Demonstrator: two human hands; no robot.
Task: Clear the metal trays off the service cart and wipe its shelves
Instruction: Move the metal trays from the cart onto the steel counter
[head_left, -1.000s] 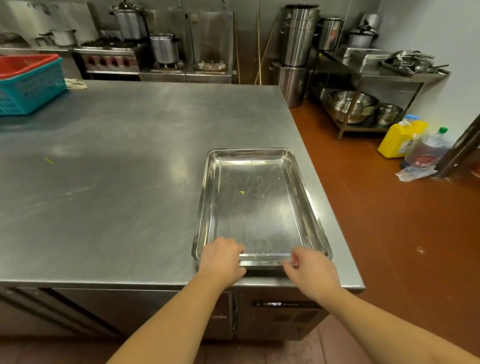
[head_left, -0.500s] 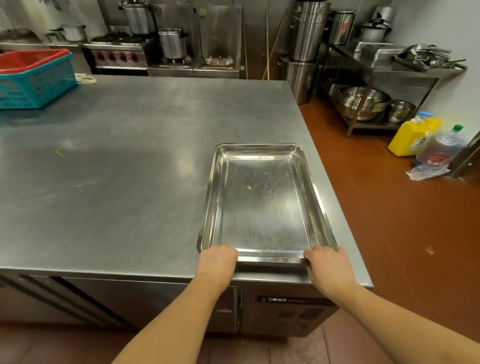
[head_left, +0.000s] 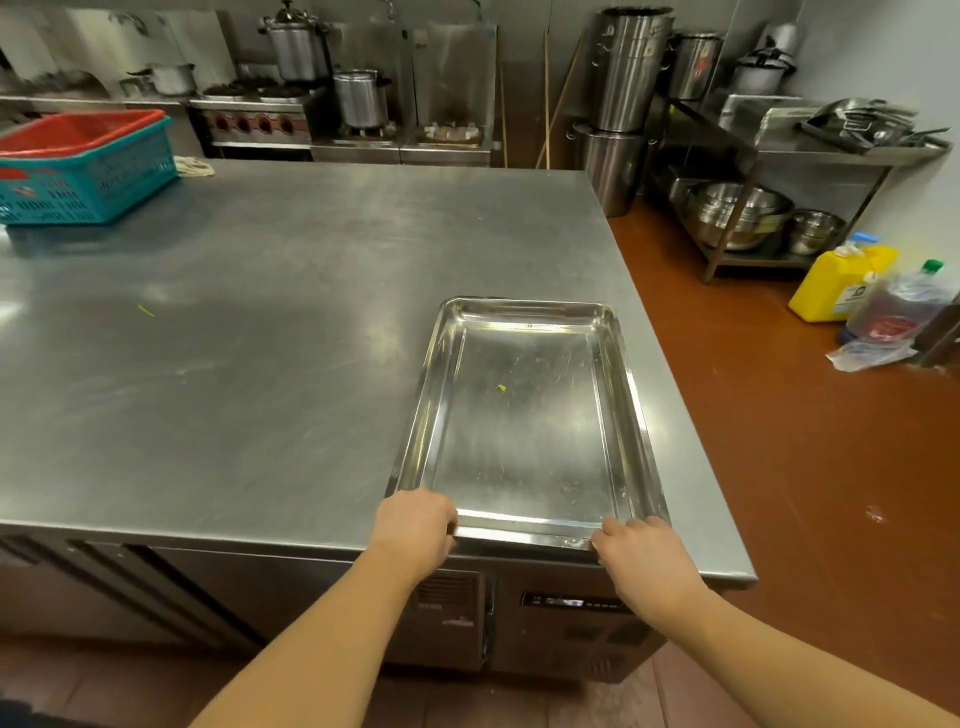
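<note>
Spreading apart since earlier, left hand (head_left: 415, 530) and right hand (head_left: 641, 558) are gripping the metal tray (head_left: 524, 441) with curled fingers on the worktop (head_left: 260, 338) (cart unseen, wiping seemingly pending).

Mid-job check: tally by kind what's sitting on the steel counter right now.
metal tray: 1
baskets: 2, a red basket nested in a teal basket
cloth: 1
Total: 4

Both your bare forearms stretch forward, angled towards each other. Your left hand (head_left: 415, 525) and right hand (head_left: 644, 556) curl their fingers over the tray (head_left: 524, 431) at its near corners.
</note>
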